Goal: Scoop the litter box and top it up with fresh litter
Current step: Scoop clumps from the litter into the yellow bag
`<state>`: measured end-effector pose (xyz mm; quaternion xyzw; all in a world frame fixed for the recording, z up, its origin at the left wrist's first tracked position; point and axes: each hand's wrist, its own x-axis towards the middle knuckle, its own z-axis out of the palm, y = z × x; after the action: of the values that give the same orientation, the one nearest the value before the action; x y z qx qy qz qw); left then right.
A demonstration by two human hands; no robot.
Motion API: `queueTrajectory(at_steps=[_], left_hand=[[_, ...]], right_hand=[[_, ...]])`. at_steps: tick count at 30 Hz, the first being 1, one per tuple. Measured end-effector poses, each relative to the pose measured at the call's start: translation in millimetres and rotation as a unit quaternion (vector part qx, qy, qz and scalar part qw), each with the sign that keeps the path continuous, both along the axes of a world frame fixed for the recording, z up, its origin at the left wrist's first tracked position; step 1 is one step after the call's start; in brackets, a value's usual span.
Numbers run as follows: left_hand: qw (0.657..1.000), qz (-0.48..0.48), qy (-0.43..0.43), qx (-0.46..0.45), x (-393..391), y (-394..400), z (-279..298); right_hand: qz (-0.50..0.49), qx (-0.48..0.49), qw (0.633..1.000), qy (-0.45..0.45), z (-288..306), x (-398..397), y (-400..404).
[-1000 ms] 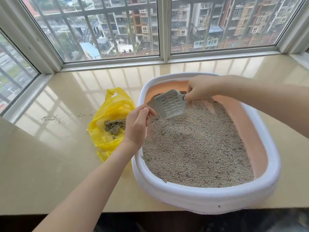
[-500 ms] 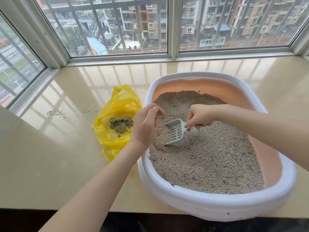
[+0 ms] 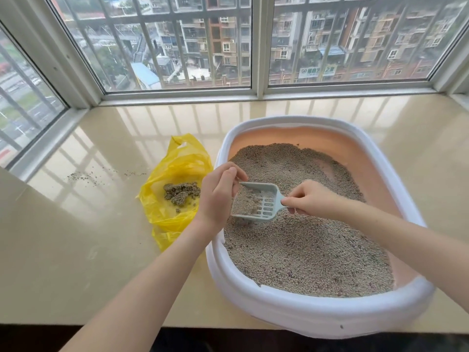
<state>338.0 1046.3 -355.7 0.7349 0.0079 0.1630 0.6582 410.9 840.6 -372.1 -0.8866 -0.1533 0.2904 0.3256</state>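
The slotted litter scoop point(image 3: 256, 202) sat low over the grey litter point(image 3: 304, 250) near the left side of the litter box point(image 3: 317, 316), its pan partly filled with granules. Its short handle pointed to the right and was pinched in the grip of the right hand point(image 3: 308, 196), fingers curled round the handle end, so the pan lay just to the left of that hand. The left hand point(image 3: 218, 196) was at the box's left rim, just beside the scoop's open front edge, with the fingers bent over the rim; whether they gripped the rim could not be told. The box, white-rimmed with a peach inner wall, stood on the pale glossy worktop point(image 3: 76, 250) below the window point(image 3: 253, 47). Just left of the box lay an open yellow plastic bag point(image 3: 175, 171) holding a dark clump of scooped litter point(image 3: 181, 193). Farther left, a few spilled granules point(image 3: 83, 177) were scattered on the worktop.
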Motion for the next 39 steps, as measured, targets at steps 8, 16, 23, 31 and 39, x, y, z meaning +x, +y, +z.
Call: queueTrajectory(at_steps=[8, 16, 23, 31, 39], left_hand=[[1.000, 0.004, 0.004, 0.000, 0.0, 0.2, -0.6], [1.000, 0.003, 0.005, 0.001, 0.4, 0.4, -0.6], [1.000, 0.005, 0.008, 0.021, 0.4, 1.9, -0.8], [0.999, -0.013, 0.024, 0.040, -3.1, 2.1, 4.3], [0.988, -0.018, 0.076, 0.133, -3.6, -0.3, 5.6]], right_hand=[[0.006, -0.035, 0.999, -0.011, 23.3, 1.6, -30.6], [0.026, -0.067, 0.997, 0.017, 29.3, -3.2, -38.5], [-0.011, -0.030, 0.999, 0.033, 33.7, -1.4, -40.6], [-0.031, -0.006, 0.998, -0.045, 91.8, 29.2, -15.6], [0.059, -0.037, 0.993, -0.094, 138.8, 49.7, 77.4]])
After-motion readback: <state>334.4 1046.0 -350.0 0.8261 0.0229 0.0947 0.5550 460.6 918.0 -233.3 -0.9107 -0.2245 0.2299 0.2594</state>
